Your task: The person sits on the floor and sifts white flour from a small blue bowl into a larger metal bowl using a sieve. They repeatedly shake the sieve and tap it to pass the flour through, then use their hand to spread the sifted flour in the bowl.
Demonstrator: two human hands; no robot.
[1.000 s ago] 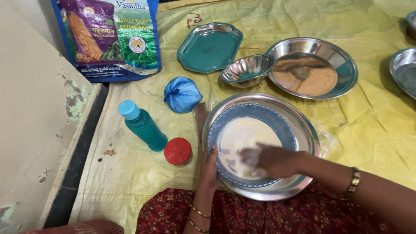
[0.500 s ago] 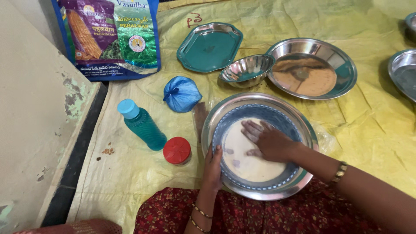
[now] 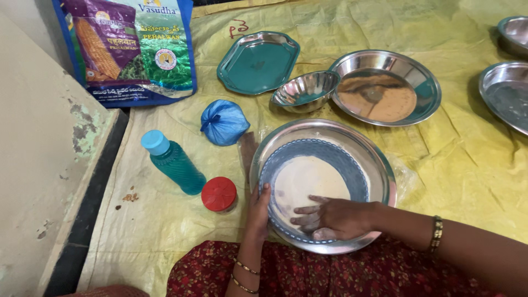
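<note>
A wide steel plate [image 3: 379, 165] lies on the yellow sheet in front of me, with a round flat disc of pale dough [image 3: 308, 179] spread on a blue cloth inside it. My right hand [image 3: 330, 218] rests palm down, fingers spread, on the near edge of the dough. The left rim of the plate is gripped by my left hand [image 3: 258, 212], thumb over the edge.
Left of the plate stand a red-lidded jar [image 3: 219, 194], a teal bottle [image 3: 173, 162] and a tied blue bag [image 3: 223, 122]. Behind are a green tray [image 3: 258, 61], a small steel bowl [image 3: 305, 91], a steel dish with brown residue [image 3: 385, 88], another plate [image 3: 506, 99] and a printed bag [image 3: 132, 49].
My right hand slid from the upper middle of the dough toward me, to its near edge. My left hand stayed on the rim.
</note>
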